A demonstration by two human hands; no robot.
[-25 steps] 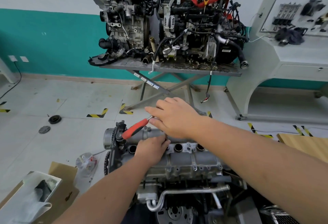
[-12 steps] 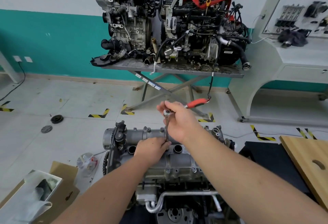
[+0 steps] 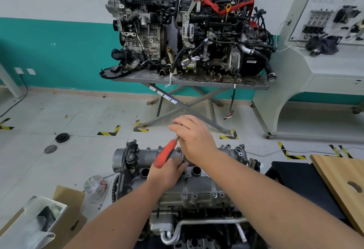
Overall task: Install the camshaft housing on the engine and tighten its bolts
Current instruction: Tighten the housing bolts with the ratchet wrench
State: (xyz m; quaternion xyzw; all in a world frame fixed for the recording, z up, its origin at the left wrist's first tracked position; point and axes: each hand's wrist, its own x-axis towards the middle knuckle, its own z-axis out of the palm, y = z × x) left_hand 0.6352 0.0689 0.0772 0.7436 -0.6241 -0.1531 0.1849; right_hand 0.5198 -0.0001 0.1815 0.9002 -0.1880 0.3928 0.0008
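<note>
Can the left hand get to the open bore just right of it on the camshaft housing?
Probably yes. The left hand rests on the camshaft housing beside that bore, and nothing covers it; the right forearm passes close above.

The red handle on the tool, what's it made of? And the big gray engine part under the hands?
The red handle looks like rubber or plastic: smooth, bright, evenly colored. The camshaft housing looks like cast metal, probably aluminum: dull gray, slightly rough, with molded ribs and bolt bosses. The look alone can't confirm the exact metal.
</note>
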